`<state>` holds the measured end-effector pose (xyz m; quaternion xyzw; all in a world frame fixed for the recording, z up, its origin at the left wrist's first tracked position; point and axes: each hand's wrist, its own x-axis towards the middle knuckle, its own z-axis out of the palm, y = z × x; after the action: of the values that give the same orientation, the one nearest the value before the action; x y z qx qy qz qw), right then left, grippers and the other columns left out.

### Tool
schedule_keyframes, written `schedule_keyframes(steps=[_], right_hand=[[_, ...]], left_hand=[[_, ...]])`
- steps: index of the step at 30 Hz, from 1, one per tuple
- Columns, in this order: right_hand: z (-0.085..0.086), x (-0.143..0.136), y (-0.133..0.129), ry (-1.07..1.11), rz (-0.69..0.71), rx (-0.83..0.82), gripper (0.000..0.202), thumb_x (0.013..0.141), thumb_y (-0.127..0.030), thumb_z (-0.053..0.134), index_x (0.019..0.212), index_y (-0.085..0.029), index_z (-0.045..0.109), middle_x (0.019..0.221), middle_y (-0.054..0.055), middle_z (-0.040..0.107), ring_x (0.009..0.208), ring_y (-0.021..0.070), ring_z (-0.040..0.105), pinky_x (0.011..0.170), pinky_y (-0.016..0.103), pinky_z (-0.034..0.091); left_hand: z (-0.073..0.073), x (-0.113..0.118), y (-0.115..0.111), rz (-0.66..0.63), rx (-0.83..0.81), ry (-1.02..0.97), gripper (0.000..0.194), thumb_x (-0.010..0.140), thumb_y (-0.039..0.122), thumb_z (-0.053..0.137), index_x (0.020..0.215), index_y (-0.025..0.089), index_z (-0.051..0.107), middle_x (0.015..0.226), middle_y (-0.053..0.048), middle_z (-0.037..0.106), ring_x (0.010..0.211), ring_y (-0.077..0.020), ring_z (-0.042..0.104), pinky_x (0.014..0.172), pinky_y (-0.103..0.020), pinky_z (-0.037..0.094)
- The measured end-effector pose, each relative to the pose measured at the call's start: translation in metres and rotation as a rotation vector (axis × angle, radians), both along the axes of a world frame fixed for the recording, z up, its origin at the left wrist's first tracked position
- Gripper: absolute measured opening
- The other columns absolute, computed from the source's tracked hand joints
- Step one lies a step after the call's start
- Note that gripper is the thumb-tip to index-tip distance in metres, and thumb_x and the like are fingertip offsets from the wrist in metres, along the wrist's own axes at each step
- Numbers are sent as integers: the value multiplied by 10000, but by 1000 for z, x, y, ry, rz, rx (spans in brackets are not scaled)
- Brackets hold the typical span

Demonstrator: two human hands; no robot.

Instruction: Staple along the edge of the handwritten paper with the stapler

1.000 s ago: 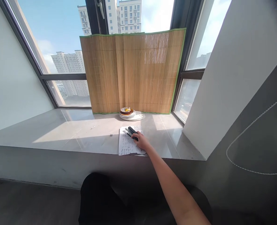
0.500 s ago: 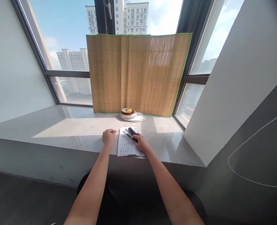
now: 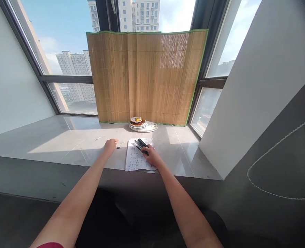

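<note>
My right hand is closed around a black stapler, its far end pointing up and to the left and a silvery part showing along its left side. Under it lies a handwritten sheet of paper with a ragged near edge. To the left, my left hand is low over the sill with its fingertips drawn together; anything between them is too small to make out. Just right of those fingertips lies a small dark strip, with a faint thin piece above it.
Stacked plates stand behind the paper, beside a larger oval plate. A bamboo mat leans upright against the window. Small pale scraps lie on the tiled sill. A beaded cord hangs at right.
My left hand has moved left, away from the paper, uncovering the small dark strip. My right hand keeps its hold on the stapler over the paper. The view has shifted slightly.
</note>
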<state>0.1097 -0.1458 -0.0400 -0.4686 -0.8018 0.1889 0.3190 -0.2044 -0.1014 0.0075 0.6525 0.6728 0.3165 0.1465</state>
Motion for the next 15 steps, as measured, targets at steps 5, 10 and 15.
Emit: schedule_keyframes(steps=[5, 10, 15], right_hand=[[-3, -1, 2, 13, -12, 13, 268, 935, -149, 590, 1112, -287, 736, 1179, 79, 601, 958, 230, 599, 769, 311, 441], [-2, 3, 5, 33, -40, 26, 354, 879, -80, 587, 1111, -280, 767, 1129, 82, 647, 1021, 267, 628, 830, 351, 482], [4, 19, 7, 5, 54, 37, 918, 830, -85, 626, 1668, -344, 352, 1389, 115, 640, 1211, 307, 629, 991, 418, 503]], left_hand=[[-19, -11, -20, -208, 55, 133, 157, 797, 172, 645, 829, 227, 790, 1096, -96, 794, 1112, -312, 707, 997, -375, 512], [-27, 4, -31, -146, 105, 61, 100, 884, 218, 598, 885, 224, 698, 968, -89, 771, 965, -278, 709, 882, -373, 527], [-27, 51, -23, -199, 183, -127, 201, 1001, 270, 461, 1028, 204, 649, 908, -58, 750, 809, -216, 678, 821, -345, 530]])
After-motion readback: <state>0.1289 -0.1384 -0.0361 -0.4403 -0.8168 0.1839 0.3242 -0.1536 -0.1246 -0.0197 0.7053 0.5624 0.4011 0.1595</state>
